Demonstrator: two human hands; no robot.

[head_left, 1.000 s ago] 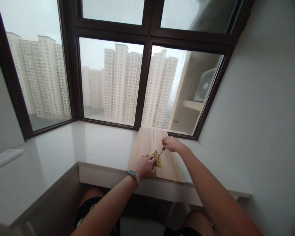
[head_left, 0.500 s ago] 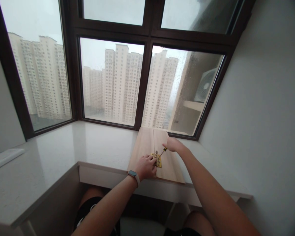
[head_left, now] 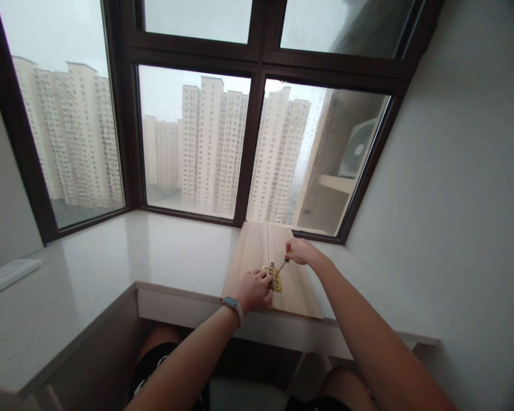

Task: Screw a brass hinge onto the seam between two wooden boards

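Note:
Two light wooden boards point(head_left: 252, 254) lie side by side on the white window ledge point(head_left: 111, 268). A small brass hinge point(head_left: 276, 279) sits across their seam near the front. My left hand point(head_left: 253, 290), with a watch on the wrist, rests closed on the boards and presses on the hinge's left side. My right hand point(head_left: 298, 251) is closed around the handle of a small screwdriver point(head_left: 282, 264). The screwdriver slants down and left, its tip on the hinge.
A dark-framed bay window point(head_left: 257, 114) rises right behind the ledge. A white wall point(head_left: 462, 200) closes the right side. A flat white object point(head_left: 6, 275) lies at the far left of the ledge. My knees show below the ledge edge.
My right hand has shifted slightly on the screwdriver handle, as if turning it, and sits a little higher than half a second ago. My left hand and the boards stay put.

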